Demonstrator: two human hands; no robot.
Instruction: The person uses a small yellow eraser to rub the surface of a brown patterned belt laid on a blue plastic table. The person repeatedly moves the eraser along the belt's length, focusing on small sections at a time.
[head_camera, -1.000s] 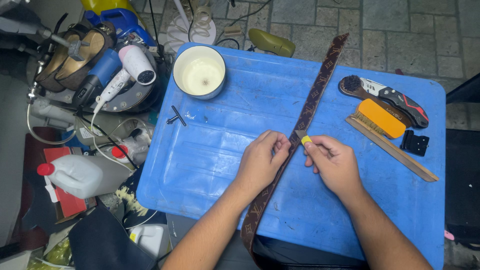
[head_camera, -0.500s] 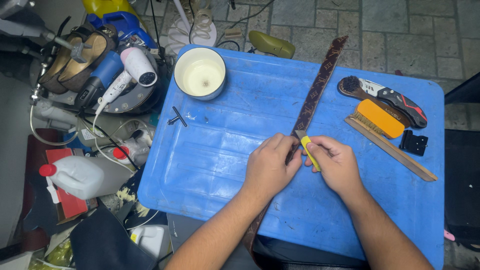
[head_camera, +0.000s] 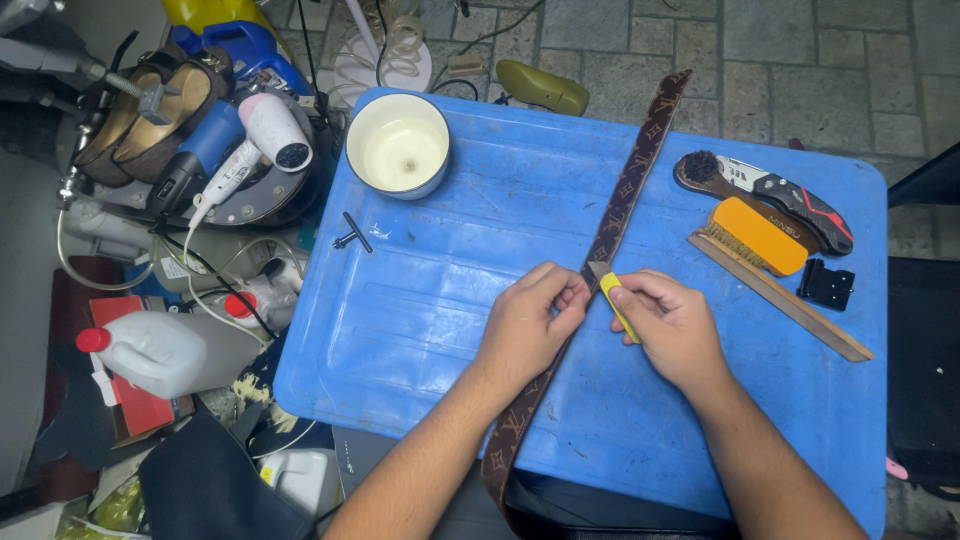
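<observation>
A long brown patterned belt (head_camera: 628, 190) lies diagonally across a blue plastic board (head_camera: 450, 240), from the far edge down past the near edge. My left hand (head_camera: 530, 325) pinches the belt near its middle and presses it onto the board. My right hand (head_camera: 675, 325) grips a small yellow-handled blade (head_camera: 612, 292), its metal tip resting on the belt just beyond my left fingers.
A white bowl of pale liquid (head_camera: 398, 148) stands at the board's far left. Brushes (head_camera: 755, 235), a folding knife (head_camera: 790, 200), a wooden ruler (head_camera: 790, 300) and a black clip (head_camera: 826, 285) lie at the right. Hair dryer (head_camera: 262, 135), shoes and bottles (head_camera: 160, 350) crowd the left floor.
My hands have barely shifted; the yellow blade has turned so its tip sits on the belt close to my left fingers. The belt stays in place.
</observation>
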